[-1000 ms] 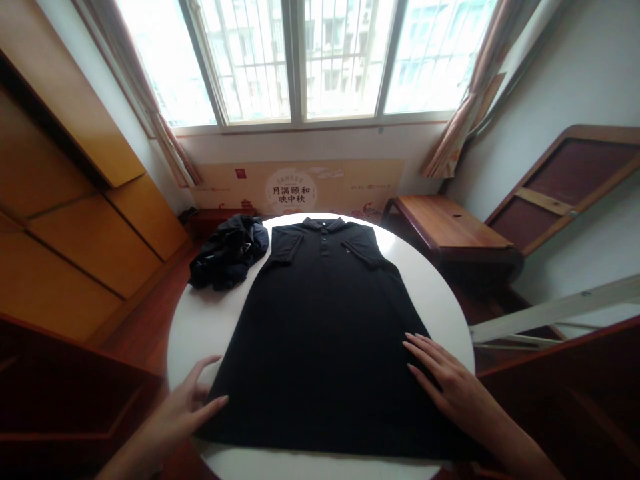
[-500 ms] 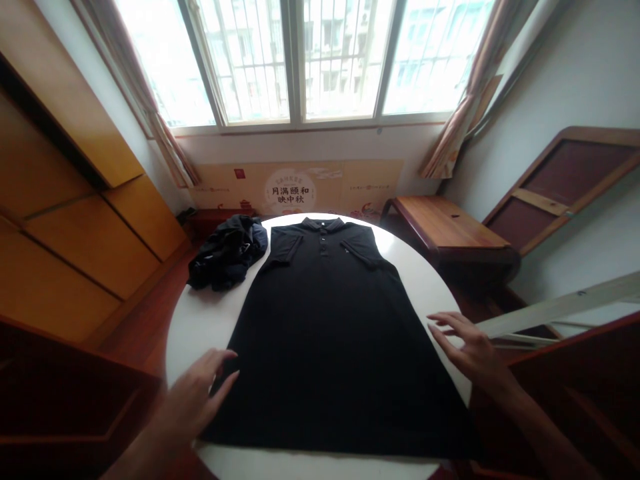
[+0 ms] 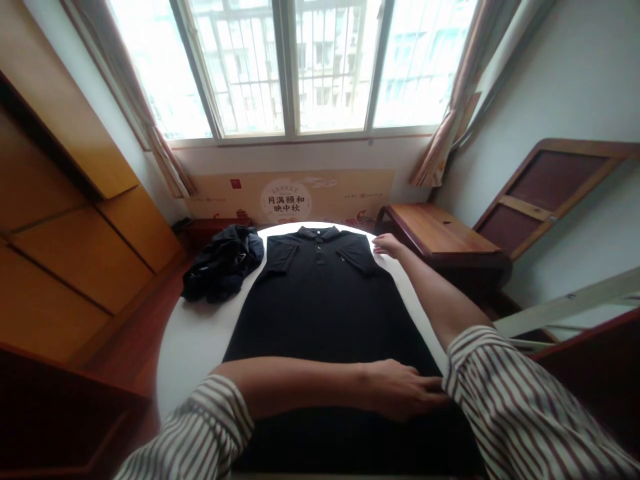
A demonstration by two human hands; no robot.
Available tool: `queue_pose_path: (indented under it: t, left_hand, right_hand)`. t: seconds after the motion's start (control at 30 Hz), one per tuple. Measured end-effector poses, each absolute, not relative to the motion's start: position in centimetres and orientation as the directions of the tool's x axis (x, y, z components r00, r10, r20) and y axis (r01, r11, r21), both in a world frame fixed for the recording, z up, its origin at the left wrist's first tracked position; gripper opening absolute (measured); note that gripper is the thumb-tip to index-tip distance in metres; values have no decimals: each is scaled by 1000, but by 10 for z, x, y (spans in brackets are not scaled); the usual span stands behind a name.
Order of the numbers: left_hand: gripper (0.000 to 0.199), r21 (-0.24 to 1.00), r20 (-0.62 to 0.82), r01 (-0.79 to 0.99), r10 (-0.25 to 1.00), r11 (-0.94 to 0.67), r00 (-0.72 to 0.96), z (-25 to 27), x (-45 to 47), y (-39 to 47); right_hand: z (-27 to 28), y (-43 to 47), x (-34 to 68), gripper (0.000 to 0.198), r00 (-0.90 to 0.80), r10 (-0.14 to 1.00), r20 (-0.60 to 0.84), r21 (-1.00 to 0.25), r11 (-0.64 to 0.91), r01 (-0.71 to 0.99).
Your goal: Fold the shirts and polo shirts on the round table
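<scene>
A black short-sleeved polo shirt (image 3: 320,313) lies front up and flat, its collar at the far side and both sleeves folded in over the chest. My left hand (image 3: 403,390) crosses over its lower part to the right edge, fingers stretched out and low over the cloth; whether the tips touch it I cannot tell. By the shirt's right shoulder edge is my right hand (image 3: 387,245), its fingers slightly bent and apart, with nothing visible in them. My left forearm covers part of the shirt's lower half.
The shirt rests on a round white table (image 3: 185,353). A crumpled heap of dark clothes (image 3: 223,263) sits at the table's left edge. Beyond it on the right stands a wooden side table (image 3: 440,228). Wooden cabinets (image 3: 65,260) line the left, and a window is ahead.
My left hand has swung from the shirt's left edge across to its right side. My right hand has reached forward along the right edge to the shoulder. The shirt lies much as before.
</scene>
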State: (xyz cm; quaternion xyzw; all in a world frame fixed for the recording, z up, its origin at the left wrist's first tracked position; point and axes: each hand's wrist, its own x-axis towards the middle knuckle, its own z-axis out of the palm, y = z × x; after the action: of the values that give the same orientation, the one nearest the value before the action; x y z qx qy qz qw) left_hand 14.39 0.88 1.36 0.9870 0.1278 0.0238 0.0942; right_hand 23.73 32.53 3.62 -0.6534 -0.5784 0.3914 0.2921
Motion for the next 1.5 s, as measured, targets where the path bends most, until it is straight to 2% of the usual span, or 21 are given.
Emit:
queue_pose_path:
  t: [0.2, 0.33, 0.47, 0.6, 0.7, 0.87, 1.0, 1.17, 1.3, 1.43, 1.5]
  left_hand:
    - [47, 146, -50, 155, 149, -977, 988, 11, 155, 21]
    - [45, 155, -54, 107, 99, -982, 994, 11, 161, 29]
    - [34, 118, 12, 76, 78, -990, 997, 13, 162, 31]
    - [35, 29, 76, 91, 93, -995, 993, 10, 155, 26]
    - [40, -23, 89, 78, 76, -997, 993, 12, 139, 21]
    - [24, -80, 218, 209, 187, -975, 958, 39, 73, 3]
    - [21, 33, 268, 438, 430, -898, 862, 51, 2, -29]
    - [36, 327, 404, 636, 712, -699, 574, 45, -60, -87]
    - [34, 484, 475, 697, 828, -528, 297, 33, -87, -135]
    - [27, 588, 412, 763, 911, -268, 2, 15, -106, -168]
    - [29, 615, 366, 769, 927, -175, -82, 6, -113, -176]
  right_hand:
    - [23, 362, 216, 35, 42, 975, -217, -843, -209, 495]
    - [19, 372, 211, 54, 58, 981, -186, -839, -189, 510]
    - [17, 376, 210, 49, 46, 990, -132, -840, -137, 525]
    - [19, 376, 209, 51, -12, 997, -71, -860, -55, 507]
    - [29, 376, 202, 39, -54, 997, -61, -869, -26, 495]
    - [62, 373, 175, 28, -167, 986, -26, -881, 57, 470]
    - [91, 365, 132, 27, -291, 957, 3, -868, 147, 474]
    - [114, 356, 55, 16, -371, 928, 30, -809, 240, 536]
    - [119, 351, -10, 14, -386, 922, 40, -753, 282, 595]
    - [114, 346, -61, 18, -397, 918, 9, -718, 282, 636]
    - [108, 345, -79, 21, -405, 914, -9, -720, 275, 637]
